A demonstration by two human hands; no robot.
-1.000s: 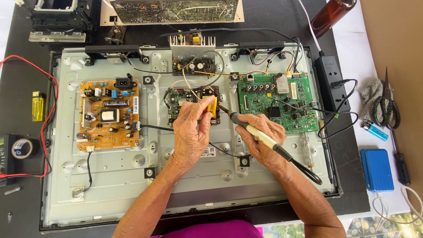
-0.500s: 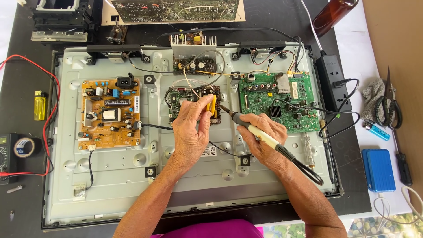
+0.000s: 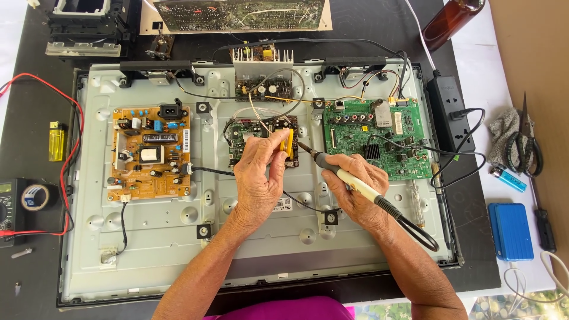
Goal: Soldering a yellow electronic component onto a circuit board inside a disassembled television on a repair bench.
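Over the middle of the opened flat-screen's grey metal back panel (image 3: pixel 148 249), the left hand (image 3: pixel 261 178) pinches a small yellow flat-handled tool (image 3: pixel 287 142) between thumb and fingertips, its lower end down on the small green circuit board (image 3: pixel 240 139) at the panel's centre. The right hand (image 3: pixel 355 189) is wrapped closed around a cream-handled soldering iron (image 3: pixel 349 181), whose dark tip points up and left toward that same board, close to the yellow tool; whether the tip touches the board is hard to tell from this height.

Doing this well seems to call for a steady left pinch and a light, brief touch of the iron, with its black cord (image 3: pixel 415 228) kept off the boards.

Further out lie a tan power board (image 3: pixel 151 151) on the left and a larger green main board (image 3: pixel 379 139) on the right, with a heat-sinked board (image 3: pixel 264 74) above.

As for containers, a brown glass bottle (image 3: pixel 450 21) stands at the top right, contents unseen, and a closed blue rectangular case (image 3: pixel 508 231) sits off the panel's right edge near black-handled scissors (image 3: pixel 524 145).
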